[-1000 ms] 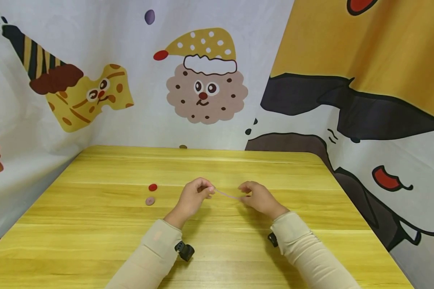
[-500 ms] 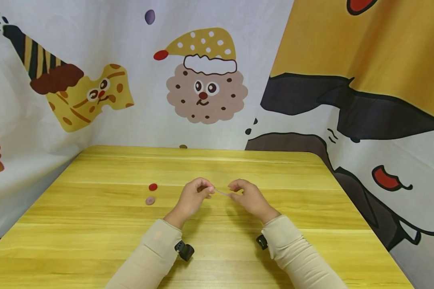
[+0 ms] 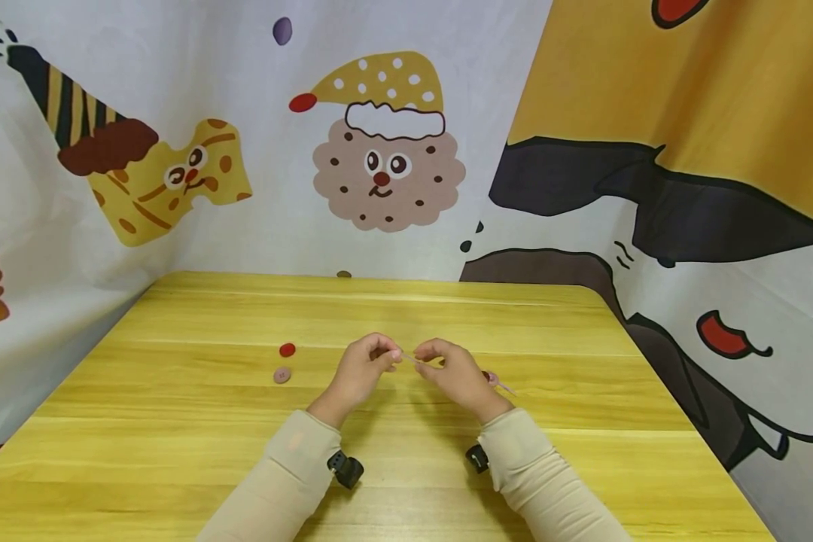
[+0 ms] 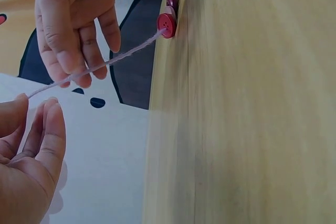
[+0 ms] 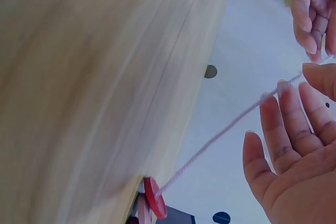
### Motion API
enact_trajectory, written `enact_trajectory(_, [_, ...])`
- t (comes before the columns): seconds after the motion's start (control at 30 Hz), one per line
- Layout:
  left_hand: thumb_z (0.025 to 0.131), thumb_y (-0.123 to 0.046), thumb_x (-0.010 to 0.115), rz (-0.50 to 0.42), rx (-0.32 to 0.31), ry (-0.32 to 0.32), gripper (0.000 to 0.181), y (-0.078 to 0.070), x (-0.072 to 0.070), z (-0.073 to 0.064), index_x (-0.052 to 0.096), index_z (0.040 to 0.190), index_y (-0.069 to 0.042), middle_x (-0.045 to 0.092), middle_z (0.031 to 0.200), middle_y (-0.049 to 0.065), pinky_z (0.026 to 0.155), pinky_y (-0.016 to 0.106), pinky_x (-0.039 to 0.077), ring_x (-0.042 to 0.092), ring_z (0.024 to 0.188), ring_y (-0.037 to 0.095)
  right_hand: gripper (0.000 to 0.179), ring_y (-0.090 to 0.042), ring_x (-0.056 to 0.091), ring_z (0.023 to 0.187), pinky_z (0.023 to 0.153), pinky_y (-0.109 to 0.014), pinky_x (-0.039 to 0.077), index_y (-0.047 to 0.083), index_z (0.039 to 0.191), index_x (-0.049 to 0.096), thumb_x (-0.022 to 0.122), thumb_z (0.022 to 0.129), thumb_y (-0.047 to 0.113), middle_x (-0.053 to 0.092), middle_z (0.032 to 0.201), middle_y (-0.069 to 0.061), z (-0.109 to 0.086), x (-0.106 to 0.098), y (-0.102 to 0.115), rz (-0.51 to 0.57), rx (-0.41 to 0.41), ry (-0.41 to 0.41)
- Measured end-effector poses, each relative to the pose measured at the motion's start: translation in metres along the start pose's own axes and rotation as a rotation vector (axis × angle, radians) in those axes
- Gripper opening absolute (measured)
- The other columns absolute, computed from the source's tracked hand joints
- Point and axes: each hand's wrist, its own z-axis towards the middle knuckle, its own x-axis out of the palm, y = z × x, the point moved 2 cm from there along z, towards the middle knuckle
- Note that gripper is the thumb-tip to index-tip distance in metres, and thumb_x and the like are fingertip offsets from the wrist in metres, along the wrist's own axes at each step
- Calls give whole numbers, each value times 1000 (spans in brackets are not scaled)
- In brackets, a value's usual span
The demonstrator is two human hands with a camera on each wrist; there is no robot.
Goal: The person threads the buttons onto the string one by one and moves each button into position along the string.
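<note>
My left hand (image 3: 366, 369) pinches the end of a pink string (image 4: 126, 54) between thumb and fingertips, above the table. My right hand (image 3: 457, 376) is close by on the right, its fingers relaxed and fairly straight. The string passes across its fingertips in both wrist views, and thumb and index finger look apart in the head view. Down the string sits a threaded red button (image 4: 166, 25), with a dark red button (image 4: 171, 1) and something pink behind it. In the head view these threaded pieces (image 3: 493, 379) are partly hidden behind my right hand, the string's tail trailing right.
Left of my hands, a loose red button (image 3: 287, 350) and a loose pink button (image 3: 281, 375) lie on the wooden table (image 3: 176, 421). A printed curtain (image 3: 244, 241) hangs behind the table's far edge.
My right hand has moved left along the string, closer to my left hand. The threaded buttons and string tail now show at its right. My left hand has stayed in place.
</note>
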Motion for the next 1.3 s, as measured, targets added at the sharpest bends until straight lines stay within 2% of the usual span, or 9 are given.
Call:
enact_trajectory(0.43, [95, -10, 60, 22, 2, -3, 6, -2, 0, -1, 63, 96, -5, 62, 92, 5, 85, 46, 53, 62, 85, 19, 15, -14, 61, 92, 90, -44, 46, 11, 107, 68, 66, 92, 13, 68, 95, 3, -2, 6, 14, 31, -15, 21])
enact_trajectory(0.67, [95, -8, 60, 10, 20, 10, 5, -2, 1, -2, 63, 95, -4, 63, 93, 6, 85, 49, 52, 61, 94, 35, 11, -14, 59, 90, 84, -38, 49, 15, 104, 70, 65, 94, 18, 68, 94, 5, -1, 8, 15, 32, -37, 17])
enact_trajectory(0.83, [95, -7, 59, 0, 29, 20, 5, -1, 1, -2, 62, 95, -3, 63, 93, 7, 85, 49, 52, 60, 96, 39, 10, -14, 57, 88, 79, -35, 49, 15, 102, 70, 64, 95, 17, 68, 97, 4, -2, 8, 16, 40, -49, 11])
enact_trajectory(1.13, [95, -8, 61, 0, 7, 10, 5, -1, 0, -2, 64, 95, -4, 63, 94, 6, 84, 50, 52, 61, 94, 35, 7, -14, 55, 82, 73, -32, 48, 11, 96, 70, 64, 94, 12, 67, 91, 1, -1, 6, 20, 49, -59, 7])
enact_trajectory(1.2, [95, -9, 61, 4, -1, 4, 6, -1, -1, -2, 64, 96, -4, 63, 94, 5, 84, 50, 52, 60, 93, 34, 8, -14, 55, 83, 75, -33, 48, 9, 97, 70, 64, 94, 12, 67, 92, 2, -1, 6, 20, 55, -57, 10])
enact_trajectory(1.3, [95, -11, 62, 17, -10, -3, 8, -1, -5, -2, 65, 98, -4, 63, 94, 5, 83, 50, 52, 61, 87, 26, 8, -15, 56, 86, 79, -36, 48, 9, 97, 70, 63, 94, 12, 67, 92, 2, -2, 5, 20, 54, -53, 12])
